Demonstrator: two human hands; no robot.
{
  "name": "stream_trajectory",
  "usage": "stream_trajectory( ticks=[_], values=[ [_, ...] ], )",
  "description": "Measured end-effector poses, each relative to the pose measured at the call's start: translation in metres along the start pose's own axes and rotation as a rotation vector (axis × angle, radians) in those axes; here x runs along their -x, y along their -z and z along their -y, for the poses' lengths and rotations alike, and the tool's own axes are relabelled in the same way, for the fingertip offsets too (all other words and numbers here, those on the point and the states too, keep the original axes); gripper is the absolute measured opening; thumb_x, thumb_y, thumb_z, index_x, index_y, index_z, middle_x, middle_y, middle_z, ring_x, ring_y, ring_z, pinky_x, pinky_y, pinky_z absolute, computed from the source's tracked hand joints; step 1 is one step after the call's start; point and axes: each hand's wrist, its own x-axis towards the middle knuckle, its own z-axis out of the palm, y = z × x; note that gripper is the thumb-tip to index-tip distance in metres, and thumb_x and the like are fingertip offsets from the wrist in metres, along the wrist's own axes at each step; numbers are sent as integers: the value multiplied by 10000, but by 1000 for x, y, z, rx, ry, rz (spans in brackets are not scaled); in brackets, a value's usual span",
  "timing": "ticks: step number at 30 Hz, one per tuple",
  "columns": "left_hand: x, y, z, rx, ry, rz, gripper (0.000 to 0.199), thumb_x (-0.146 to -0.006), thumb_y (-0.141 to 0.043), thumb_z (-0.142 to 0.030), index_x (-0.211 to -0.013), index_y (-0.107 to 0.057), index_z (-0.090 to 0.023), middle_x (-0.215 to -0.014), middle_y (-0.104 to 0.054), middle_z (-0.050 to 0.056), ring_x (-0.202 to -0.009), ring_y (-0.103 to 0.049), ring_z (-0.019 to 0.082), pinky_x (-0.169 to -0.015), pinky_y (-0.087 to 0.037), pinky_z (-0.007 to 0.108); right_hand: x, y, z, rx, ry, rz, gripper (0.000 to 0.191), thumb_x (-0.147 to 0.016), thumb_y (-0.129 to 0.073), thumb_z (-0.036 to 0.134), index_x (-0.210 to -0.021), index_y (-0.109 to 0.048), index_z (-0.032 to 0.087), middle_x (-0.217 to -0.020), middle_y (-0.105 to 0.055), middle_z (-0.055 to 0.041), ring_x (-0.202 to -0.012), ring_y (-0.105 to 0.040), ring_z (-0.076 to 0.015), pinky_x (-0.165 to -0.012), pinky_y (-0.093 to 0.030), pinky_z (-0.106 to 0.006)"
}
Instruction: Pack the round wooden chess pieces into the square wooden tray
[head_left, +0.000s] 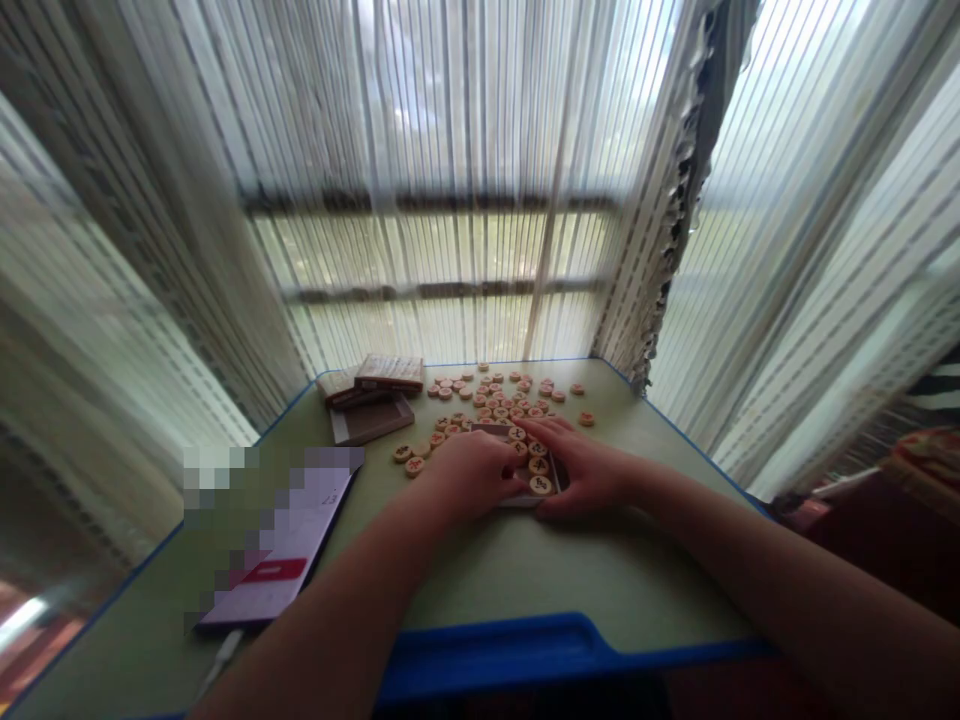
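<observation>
A small open box point(519, 501) lies on the green table between my hands, with several round wooden pieces point(540, 485) marked with characters inside along its right side. My left hand point(474, 474) is over the box's left part, its fingers curled together; whatever they may hold is hidden. Against the box's right side rests my right hand point(581, 466), fingers stretched forward and thumb apart near the front corner. Behind the box, many more round pieces point(504, 408) are spread over the table, and a few point(415, 466) lie left of my left hand.
Stacked boxes point(390, 372) and an open box or lid point(373, 418) stand at the back left. A tablet point(281, 550) with a white cable point(223, 655) lies at the left. The table has a blue edge point(510, 650); striped curtains point(450, 150) hang behind.
</observation>
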Motion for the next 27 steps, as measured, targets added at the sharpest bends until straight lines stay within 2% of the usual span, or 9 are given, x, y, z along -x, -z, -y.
stream_trajectory(
  ticks=[12,19,23,27],
  values=[
    [-2,-4,-3,-12,-34,-5,303,-795,-483,-441,-748,-661,-201,-738,-647,37,-664,-569,162,-592,-383,253,0,0,0,4,-5,-1,1076,-562,-677,580,-1425,-159,200,-1437,-261,-114,-1322,-179,-323,-1068,-205,-464],
    [3,5,4,53,1,-35,243,-752,-510,-391,-707,-642,-192,-704,-627,17,-623,-528,134,-580,-358,240,1,-2,-3,0,13,-8,1078,-556,-680,581,-1424,-161,209,-1439,-258,-110,-1321,-180,-320,-1065,-211,-461],
    [7,9,14,83,23,25,227,-679,-565,-399,-692,-651,-190,-700,-627,17,-637,-526,140,-585,-353,242,1,0,-1,12,2,2,1069,-568,-674,577,-1426,-150,213,-1441,-251,-110,-1324,-173,-321,-1066,-208,-461],
    [6,6,15,119,42,92,201,-694,-542,-348,-700,-683,-206,-670,-637,14,-631,-540,139,-595,-356,243,1,2,3,20,-18,27,1074,-563,-674,584,-1425,-155,207,-1442,-246,-117,-1323,-170,-327,-1065,-204,-470]
  ],
)
